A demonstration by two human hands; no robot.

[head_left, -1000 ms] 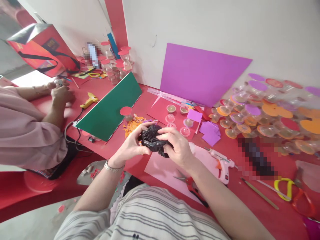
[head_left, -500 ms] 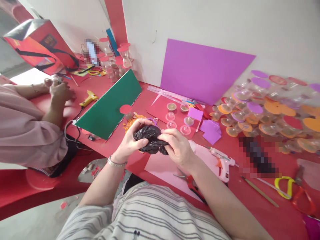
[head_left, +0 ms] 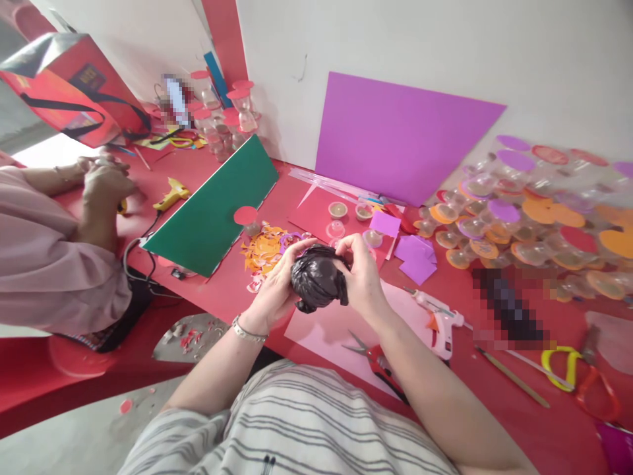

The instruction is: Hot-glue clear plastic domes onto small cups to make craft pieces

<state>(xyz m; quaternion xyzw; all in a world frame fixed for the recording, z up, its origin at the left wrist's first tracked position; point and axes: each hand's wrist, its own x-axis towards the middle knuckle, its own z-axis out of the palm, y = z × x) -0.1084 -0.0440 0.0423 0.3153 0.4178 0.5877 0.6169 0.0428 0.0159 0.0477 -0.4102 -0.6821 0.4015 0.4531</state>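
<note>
Both my hands hold a crumpled black plastic bag (head_left: 316,280) above the near edge of the red table (head_left: 494,389). My left hand (head_left: 277,284) cups it from the left with fingers curled round it. My right hand (head_left: 363,277) grips its right side, fingers bent over the top. The bag looks bunched into a rounded lump. Under my hands lies a pink paper sheet (head_left: 326,330) with red-handled scissors (head_left: 373,359) on it.
A white glue gun (head_left: 440,323) lies right of the pink sheet. A green board (head_left: 215,208), a purple sheet (head_left: 395,135) against the wall, orange paper scraps (head_left: 262,247), small clear cups (head_left: 339,211) and a heap of capped cups (head_left: 534,224) fill the table. Another person's hands (head_left: 101,181) work at the left.
My hands turned and squeezed the black bag from a flat crumple into a rounder lump and shifted slightly right. The other person's hands moved a little.
</note>
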